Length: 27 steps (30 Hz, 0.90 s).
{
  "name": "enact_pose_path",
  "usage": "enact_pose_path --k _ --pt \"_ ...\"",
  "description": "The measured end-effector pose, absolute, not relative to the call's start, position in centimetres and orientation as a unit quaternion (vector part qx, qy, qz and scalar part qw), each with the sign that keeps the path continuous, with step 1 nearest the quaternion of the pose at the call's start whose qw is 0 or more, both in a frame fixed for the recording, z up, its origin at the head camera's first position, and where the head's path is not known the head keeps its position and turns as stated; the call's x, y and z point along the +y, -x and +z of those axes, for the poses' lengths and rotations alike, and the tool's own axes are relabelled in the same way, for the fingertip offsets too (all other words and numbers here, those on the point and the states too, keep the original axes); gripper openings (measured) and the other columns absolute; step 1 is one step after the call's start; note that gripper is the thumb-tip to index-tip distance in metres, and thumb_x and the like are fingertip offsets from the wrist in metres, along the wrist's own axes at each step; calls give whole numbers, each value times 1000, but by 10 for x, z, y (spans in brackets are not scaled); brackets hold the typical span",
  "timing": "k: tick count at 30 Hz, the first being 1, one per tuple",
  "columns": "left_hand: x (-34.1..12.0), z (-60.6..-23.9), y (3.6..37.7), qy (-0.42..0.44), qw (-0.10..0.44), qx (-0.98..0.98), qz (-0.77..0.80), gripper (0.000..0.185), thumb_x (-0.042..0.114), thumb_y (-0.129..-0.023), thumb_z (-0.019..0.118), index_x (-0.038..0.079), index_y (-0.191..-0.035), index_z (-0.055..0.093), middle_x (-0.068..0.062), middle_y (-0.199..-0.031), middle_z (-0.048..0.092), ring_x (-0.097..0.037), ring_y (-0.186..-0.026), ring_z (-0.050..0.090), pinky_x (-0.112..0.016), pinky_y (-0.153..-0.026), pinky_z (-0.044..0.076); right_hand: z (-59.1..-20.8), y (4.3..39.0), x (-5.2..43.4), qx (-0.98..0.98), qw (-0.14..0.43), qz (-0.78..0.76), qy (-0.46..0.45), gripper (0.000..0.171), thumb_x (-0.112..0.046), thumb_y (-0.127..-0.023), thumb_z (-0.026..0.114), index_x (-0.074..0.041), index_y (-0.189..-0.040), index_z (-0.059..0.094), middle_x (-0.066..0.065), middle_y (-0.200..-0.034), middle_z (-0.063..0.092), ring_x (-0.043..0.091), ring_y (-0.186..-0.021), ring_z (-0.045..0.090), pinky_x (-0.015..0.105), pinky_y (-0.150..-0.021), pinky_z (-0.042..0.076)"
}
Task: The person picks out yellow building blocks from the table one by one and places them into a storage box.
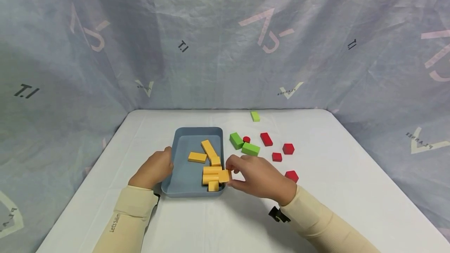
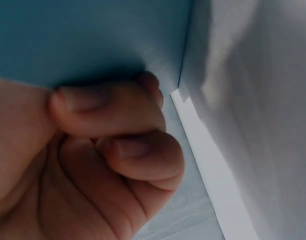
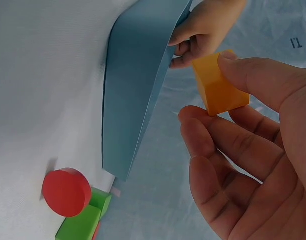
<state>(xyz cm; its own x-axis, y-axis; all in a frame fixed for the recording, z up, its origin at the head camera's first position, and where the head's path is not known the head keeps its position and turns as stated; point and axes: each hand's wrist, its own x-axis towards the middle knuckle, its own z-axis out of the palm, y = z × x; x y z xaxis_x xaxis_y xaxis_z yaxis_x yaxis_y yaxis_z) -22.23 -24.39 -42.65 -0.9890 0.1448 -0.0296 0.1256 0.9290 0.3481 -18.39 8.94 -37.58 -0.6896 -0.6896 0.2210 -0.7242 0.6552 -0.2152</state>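
A blue-grey plastic tray (image 1: 186, 190) stands on the white table, with several yellow blocks (image 1: 197, 157) lying inside, mostly along its right side. My left hand (image 1: 154, 168) grips the tray's left wall, fingers curled at the rim; close up, the left wrist view shows the curled fingers (image 2: 118, 110) against the blue wall. Over the tray's right rim, my right hand (image 1: 261, 177) pinches a small yellow block (image 1: 224, 176) between thumb and fingers. That block (image 3: 220, 82) shows its flat faces in the right wrist view, above the level of the tray's wall (image 3: 135, 75).
Right of the tray lie green blocks (image 1: 250, 149), a red cylinder (image 1: 246, 139), and several red blocks (image 1: 266, 139). A light green block (image 1: 255, 116) sits near the table's far edge. Grey printed cloth (image 1: 218, 50) hangs behind and beside the table.
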Motion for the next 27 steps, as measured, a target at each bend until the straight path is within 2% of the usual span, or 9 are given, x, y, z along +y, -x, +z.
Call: enact_pose_path --k 15,20,27 --pt "-245 -426 222 -63 26 983 170 42 1 -100 52 -17 -138 45 -29 -111 70 -22 -84 66 -40 -69 56 -377 192 77 -895 58 142 -419 41 -40 -86 85 -23 -115 62 -10 -103 73 6 -90 68 22 -77 57" --pt "-243 -426 222 -60 31 983 169 44 2 -100 53 -17 -139 44 -28 -109 70 -22 -82 64 -39 -68 55 -380 194 73 -891 49 141 -429 39 -38 -86 85 -23 -112 61 -8 -101 73 11 -89 69 21 -73 54" --pt "-244 -427 222 -65 25 983 171 46 1 -99 54 -18 -140 43 -28 -109 70 -22 -80 62 -38 -67 54 -381 194 69 -890 40 142 -431 39 -38 -84 87 -24 -109 61 -9 -95 72 9 -83 66 19 -71 52"
